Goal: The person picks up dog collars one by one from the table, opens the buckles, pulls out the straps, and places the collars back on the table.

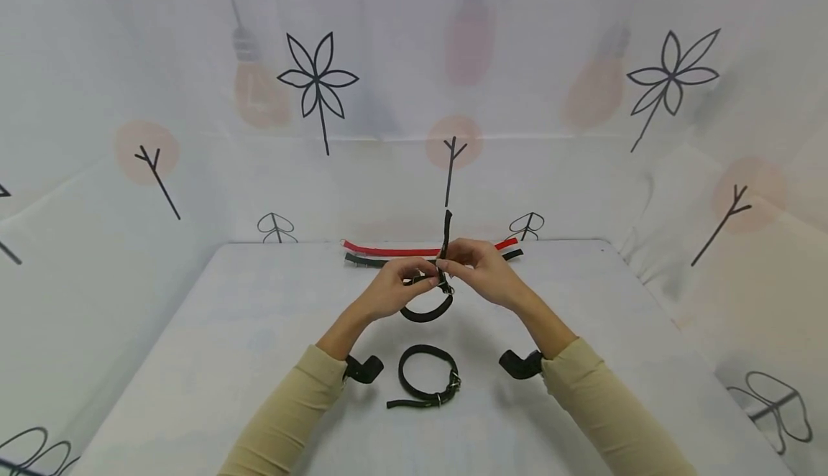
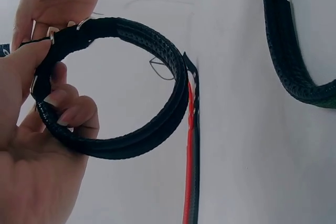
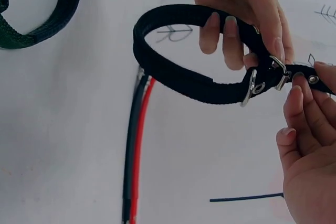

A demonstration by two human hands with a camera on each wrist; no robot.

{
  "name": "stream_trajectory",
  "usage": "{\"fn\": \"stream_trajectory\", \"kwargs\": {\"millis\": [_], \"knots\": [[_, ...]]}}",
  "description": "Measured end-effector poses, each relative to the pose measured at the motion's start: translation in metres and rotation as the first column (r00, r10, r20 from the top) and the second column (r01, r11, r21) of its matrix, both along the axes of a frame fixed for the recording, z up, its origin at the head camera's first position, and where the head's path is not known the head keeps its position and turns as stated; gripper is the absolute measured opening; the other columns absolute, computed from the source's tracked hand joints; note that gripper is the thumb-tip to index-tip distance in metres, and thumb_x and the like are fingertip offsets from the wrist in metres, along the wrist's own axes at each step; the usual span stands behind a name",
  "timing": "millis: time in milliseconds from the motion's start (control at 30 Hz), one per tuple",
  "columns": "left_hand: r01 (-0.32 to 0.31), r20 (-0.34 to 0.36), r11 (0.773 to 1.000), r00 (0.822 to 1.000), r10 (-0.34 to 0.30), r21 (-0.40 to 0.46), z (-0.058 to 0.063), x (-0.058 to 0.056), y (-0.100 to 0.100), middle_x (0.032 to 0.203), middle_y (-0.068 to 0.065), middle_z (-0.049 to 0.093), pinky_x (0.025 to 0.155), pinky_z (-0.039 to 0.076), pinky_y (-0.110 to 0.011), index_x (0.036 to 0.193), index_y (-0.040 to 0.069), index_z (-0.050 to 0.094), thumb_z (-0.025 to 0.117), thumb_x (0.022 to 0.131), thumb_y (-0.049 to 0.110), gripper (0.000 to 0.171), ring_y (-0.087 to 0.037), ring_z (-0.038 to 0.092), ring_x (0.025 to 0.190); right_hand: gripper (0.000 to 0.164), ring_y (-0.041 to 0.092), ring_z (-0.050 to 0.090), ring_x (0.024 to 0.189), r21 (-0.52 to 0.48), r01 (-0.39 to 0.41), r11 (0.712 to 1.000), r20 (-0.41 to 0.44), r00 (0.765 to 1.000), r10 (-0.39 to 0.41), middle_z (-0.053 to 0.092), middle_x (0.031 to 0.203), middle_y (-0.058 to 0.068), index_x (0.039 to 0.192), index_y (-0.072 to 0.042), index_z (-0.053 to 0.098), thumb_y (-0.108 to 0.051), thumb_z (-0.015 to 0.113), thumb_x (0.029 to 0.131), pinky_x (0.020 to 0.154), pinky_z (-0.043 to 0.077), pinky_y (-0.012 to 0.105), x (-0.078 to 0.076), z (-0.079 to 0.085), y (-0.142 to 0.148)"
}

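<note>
Black textured strap collar (image 1: pixel 425 317), looped, with silvery metal buckle (image 3: pixel 282 73): probably light, pliant, not slippery; best gripped beside the buckle and at its free tail (image 1: pixel 447 228). Held above white worktop (image 1: pixel 259 332), between left hand (image 1: pixel 389 287), pinching it near the buckle, and right hand (image 1: pixel 486 269), pinching the tail.

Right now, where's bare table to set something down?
Free: the table between left sleeve and left edge; likewise right sleeve to right edge. Crowded: centre, with looped collar, left hand and right hand holding black collar, red strap and dark strap behind.
</note>
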State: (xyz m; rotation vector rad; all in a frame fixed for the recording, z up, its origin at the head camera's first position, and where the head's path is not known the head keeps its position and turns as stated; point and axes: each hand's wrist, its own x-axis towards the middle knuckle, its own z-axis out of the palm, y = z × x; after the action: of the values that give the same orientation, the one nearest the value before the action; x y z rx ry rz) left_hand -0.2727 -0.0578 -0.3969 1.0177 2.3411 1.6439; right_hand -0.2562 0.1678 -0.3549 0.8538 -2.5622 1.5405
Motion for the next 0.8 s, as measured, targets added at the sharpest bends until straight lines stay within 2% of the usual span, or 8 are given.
{"fn": "stream_trajectory", "kwargs": {"millis": [133, 267, 500, 633, 800], "knots": [[0.035, 0.033, 0.999, 0.999, -0.036, 0.025, 0.0010, 0.0006, -0.0009, 0.114, -0.006, 0.071, 0.092, 0.054, -0.038, 0.116, 0.008, 0.071, 0.068, 0.101, 0.018, 0.019, -0.021, 0.067, 0.107, 0.013, 0.026, 0.068, 0.097, -0.017, -0.013, 1.000, 0.010, 1.000, 0.013, 0.072, 0.100, 0.008, 0.109, -0.006, 0.072, -0.014, 0.068, 0.100, 0.090, 0.052, 0.046, -0.0009, -0.0002, -0.0020], [0.036, 0.043, 0.998, 0.998, -0.038, 0.045, 0.0016, 0.0011, -0.0022, 0.114, -0.006, 0.071, 0.089, 0.054, -0.036, 0.116, 0.008, 0.071, 0.068, 0.101, 0.017, 0.018, -0.021, 0.067, 0.107, 0.012, 0.024, 0.069, 0.094, -0.020, -0.018, 1.000, 0.017, 1.000, 0.019, 0.072, 0.098, 0.008, 0.107, -0.008, 0.072, -0.017, 0.068, 0.100, 0.088, 0.053, 0.045, -0.0011, 0.0013, -0.0021], [0.006, 0.097, 0.993, 0.995, -0.018, 0.119, -0.0001, 0.0008, -0.0033, 0.110, -0.005, 0.068, 0.075, 0.051, -0.035, 0.113, 0.010, 0.069, 0.067, 0.101, 0.017, 0.014, -0.019, 0.063, 0.095, 0.013, 0.032, 0.066, 0.088, -0.105, -0.004, 0.994, 0.046, 0.999, 0.009, 0.069, 0.093, 0.013, 0.105, -0.010, 0.071, -0.021, 0.069, 0.100, 0.093, 0.050, 0.047, -0.0010, 0.0027, 0.0037], [-0.026, 0.118, 0.982, 0.993, 0.003, 0.186, -0.0018, 0.0016, -0.0019, 0.106, -0.005, 0.066, 0.074, 0.051, -0.033, 0.110, 0.008, 0.067, 0.067, 0.100, 0.014, 0.012, -0.019, 0.061, 0.091, 0.014, 0.029, 0.066, 0.089, -0.164, 0.008, 0.986, 0.057, 0.998, 0.002, 0.068, 0.092, 0.013, 0.108, -0.008, 0.072, -0.019, 0.069, 0.100, 0.096, 0.049, 0.048, -0.0014, 0.0017, 0.0061], [-0.051, 0.142, 0.968, 0.990, 0.016, 0.245, -0.0042, 0.0015, 0.0016, 0.102, -0.005, 0.063, 0.070, 0.048, -0.029, 0.112, 0.005, 0.060, 0.065, 0.102, 0.011, 0.013, -0.021, 0.058, 0.086, 0.015, 0.027, 0.066, 0.089, -0.185, 0.014, 0.983, 0.068, 0.998, -0.001, 0.066, 0.098, 0.026, 0.109, -0.007, 0.072, -0.018, 0.069, 0.100, 0.098, 0.048, 0.047, -0.0023, 0.0019, 0.0061]]}}
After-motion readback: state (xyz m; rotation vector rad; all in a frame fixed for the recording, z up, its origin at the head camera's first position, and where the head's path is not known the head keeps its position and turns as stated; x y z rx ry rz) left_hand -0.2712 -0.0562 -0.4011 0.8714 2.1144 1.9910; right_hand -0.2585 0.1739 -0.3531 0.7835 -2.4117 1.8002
